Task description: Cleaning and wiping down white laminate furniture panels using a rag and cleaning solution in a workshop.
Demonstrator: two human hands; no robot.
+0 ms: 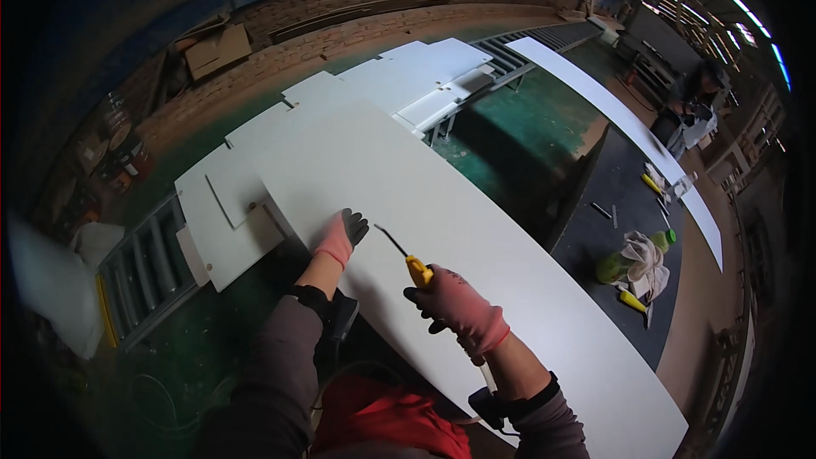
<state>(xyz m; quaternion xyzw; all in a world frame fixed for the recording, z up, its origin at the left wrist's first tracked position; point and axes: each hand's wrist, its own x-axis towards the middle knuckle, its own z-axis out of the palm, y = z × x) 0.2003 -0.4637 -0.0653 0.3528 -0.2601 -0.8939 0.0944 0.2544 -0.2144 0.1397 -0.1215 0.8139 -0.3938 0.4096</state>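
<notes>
A long white panel [408, 195] lies in front of me, running from far left to near right. My left hand [340, 236], in a pink glove with dark fingertips, rests on its left part, fingers stretched out. My right hand [459, 306], gloved alike, is wrapped round a yellow air blow gun [418, 270] above the panel. The gun's thin dark nozzle points up and left, toward the left hand. A pale hose [486, 376] shows below the right hand.
More white panels [374, 76] lie on a roller conveyor [149, 259] beyond. At right, a dark table [629, 221] holds a green bottle [612, 268], a white cloth [646, 263] and yellow-handled tools [631, 301]. A long white strip [612, 93] extends past it. Another person [693, 106] is at far right.
</notes>
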